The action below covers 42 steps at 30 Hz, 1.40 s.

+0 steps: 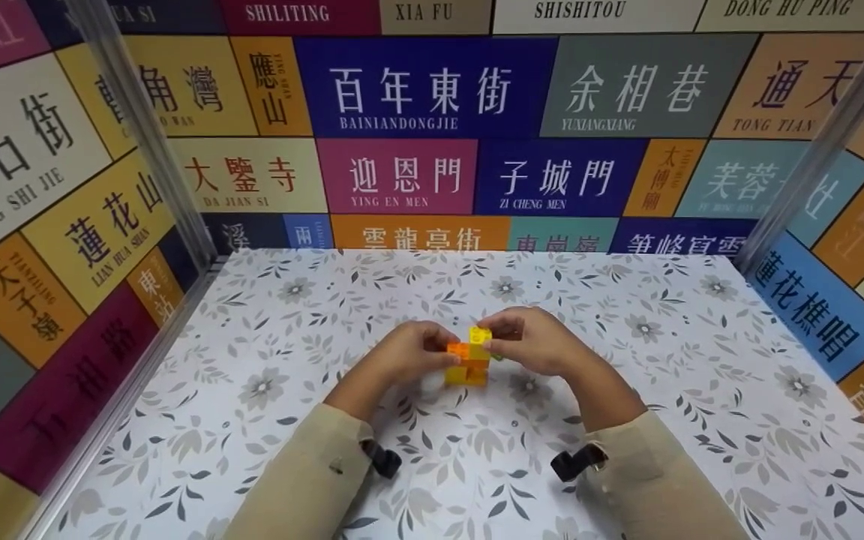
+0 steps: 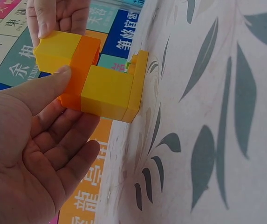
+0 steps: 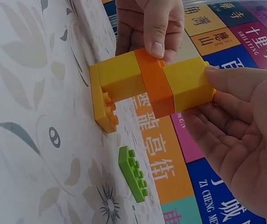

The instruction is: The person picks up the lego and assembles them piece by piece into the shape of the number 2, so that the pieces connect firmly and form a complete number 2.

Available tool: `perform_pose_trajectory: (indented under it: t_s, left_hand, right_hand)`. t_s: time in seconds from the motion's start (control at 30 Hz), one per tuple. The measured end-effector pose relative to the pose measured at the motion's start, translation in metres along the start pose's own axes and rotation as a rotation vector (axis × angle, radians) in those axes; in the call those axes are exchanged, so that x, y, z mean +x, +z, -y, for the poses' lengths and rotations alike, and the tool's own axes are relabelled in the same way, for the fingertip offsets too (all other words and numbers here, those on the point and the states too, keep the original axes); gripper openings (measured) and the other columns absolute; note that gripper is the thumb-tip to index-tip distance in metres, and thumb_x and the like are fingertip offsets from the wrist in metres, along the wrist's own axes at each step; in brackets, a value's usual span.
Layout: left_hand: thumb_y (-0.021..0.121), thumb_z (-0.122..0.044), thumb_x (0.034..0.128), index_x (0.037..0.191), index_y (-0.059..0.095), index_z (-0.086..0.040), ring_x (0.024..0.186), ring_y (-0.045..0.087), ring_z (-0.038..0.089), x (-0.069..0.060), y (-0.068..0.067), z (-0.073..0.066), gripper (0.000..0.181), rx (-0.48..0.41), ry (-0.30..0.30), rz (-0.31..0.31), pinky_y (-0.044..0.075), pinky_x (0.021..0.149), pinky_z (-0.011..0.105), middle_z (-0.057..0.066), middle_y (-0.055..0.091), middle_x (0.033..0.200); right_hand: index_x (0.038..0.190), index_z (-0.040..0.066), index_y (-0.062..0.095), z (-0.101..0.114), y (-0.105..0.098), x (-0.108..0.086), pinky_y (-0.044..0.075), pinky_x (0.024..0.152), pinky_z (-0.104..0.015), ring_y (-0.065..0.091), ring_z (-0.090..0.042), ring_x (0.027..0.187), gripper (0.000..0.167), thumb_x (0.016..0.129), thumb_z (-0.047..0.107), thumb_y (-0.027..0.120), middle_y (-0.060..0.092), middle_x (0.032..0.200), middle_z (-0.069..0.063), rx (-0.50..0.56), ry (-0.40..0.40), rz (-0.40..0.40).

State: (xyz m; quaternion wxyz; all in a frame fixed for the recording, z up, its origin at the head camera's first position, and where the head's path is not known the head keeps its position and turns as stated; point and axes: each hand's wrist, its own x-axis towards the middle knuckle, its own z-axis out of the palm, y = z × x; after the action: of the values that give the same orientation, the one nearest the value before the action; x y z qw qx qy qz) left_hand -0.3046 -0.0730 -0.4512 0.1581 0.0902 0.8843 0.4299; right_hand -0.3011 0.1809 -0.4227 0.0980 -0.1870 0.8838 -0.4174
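A small stack of blocks stands on the table between the hands. Its base is a flat yellow block (image 3: 103, 100), with a yellow block (image 3: 121, 77) above it, then an orange block (image 3: 155, 84) and a top yellow block (image 3: 189, 85). My left hand (image 1: 411, 351) pinches the orange block, its thumb on the side in the left wrist view. My right hand (image 1: 537, 341) holds the top yellow block between thumb and fingers. That block sits against the orange one, toward one end of it.
A thin green block (image 3: 133, 173) lies studs up on the flower-patterned table (image 1: 267, 450), just beyond the stack on the right-hand side. Walls of coloured sign panels (image 1: 432, 90) and clear corner posts (image 1: 154, 127) surround the table's back and sides.
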Motion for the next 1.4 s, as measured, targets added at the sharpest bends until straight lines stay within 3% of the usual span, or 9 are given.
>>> perform_pose_trajectory:
  t_s: [0.2, 0.43, 0.67, 0.9, 1.13, 1.4]
  left_hand:
    - [0.084, -0.031, 0.0943, 0.112, 0.077, -0.027, 0.105, 0.069, 0.015, -0.001, 0.002, 0.001, 0.019, 0.009, 0.029, -0.016, 0.056, 0.106, 0.038, -0.007, 0.075, 0.112]
    - [0.084, -0.032, 0.0942, 0.111, 0.077, -0.029, 0.106, 0.069, 0.015, 0.001, 0.001, 0.0, 0.019, 0.009, -0.002, -0.003, 0.056, 0.107, 0.039, -0.009, 0.074, 0.113]
    - [0.085, -0.032, 0.0935, 0.111, 0.077, -0.029, 0.107, 0.068, 0.015, 0.0, 0.001, 0.0, 0.02, 0.019, 0.003, -0.007, 0.055, 0.107, 0.04, -0.008, 0.074, 0.113]
    - [0.085, -0.03, 0.093, 0.111, 0.076, -0.03, 0.108, 0.068, 0.015, 0.001, 0.0, -0.001, 0.02, 0.005, -0.014, 0.002, 0.056, 0.106, 0.039, -0.008, 0.074, 0.113]
    - [0.086, -0.029, 0.0929, 0.111, 0.077, -0.029, 0.108, 0.067, 0.017, 0.0, 0.0, -0.001, 0.02, -0.005, -0.001, 0.004, 0.055, 0.107, 0.038, -0.007, 0.074, 0.113]
    - [0.085, -0.029, 0.0935, 0.111, 0.076, -0.03, 0.11, 0.066, 0.017, 0.0, -0.001, -0.002, 0.02, -0.01, -0.023, 0.011, 0.054, 0.108, 0.039, -0.007, 0.073, 0.115]
  right_hand:
    - [0.135, 0.016, 0.073, 0.0, 0.0, -0.003, 0.062, 0.1, -0.042, 0.073, -0.023, 0.116, 0.038, 0.099, 0.025, 0.078, 0.077, 0.127, -0.007, 0.018, -0.006, 0.008]
    - [0.134, 0.018, 0.074, -0.003, -0.002, 0.0, 0.061, 0.102, -0.043, 0.074, -0.023, 0.115, 0.039, 0.098, 0.033, 0.079, 0.078, 0.128, -0.006, 0.053, -0.01, 0.013]
    - [0.138, 0.021, 0.072, -0.018, -0.007, 0.006, 0.054, 0.113, -0.049, 0.067, -0.026, 0.13, 0.045, 0.103, 0.049, 0.069, 0.073, 0.139, -0.003, 0.142, 0.072, -0.061]
    - [0.143, 0.014, 0.067, -0.042, -0.006, 0.016, 0.056, 0.11, -0.049, 0.065, -0.029, 0.131, 0.046, 0.104, 0.037, 0.071, 0.072, 0.14, -0.008, 0.111, 0.149, -0.141]
    - [0.146, 0.015, 0.065, -0.056, -0.004, 0.023, 0.053, 0.116, -0.048, 0.059, -0.03, 0.141, 0.054, 0.098, 0.037, 0.078, 0.067, 0.148, -0.008, 0.143, 0.245, -0.135]
    - [0.148, 0.017, 0.063, -0.066, -0.003, 0.025, 0.047, 0.122, -0.052, 0.052, -0.033, 0.15, 0.056, 0.097, 0.03, 0.08, 0.059, 0.158, -0.009, 0.148, 0.259, -0.113]
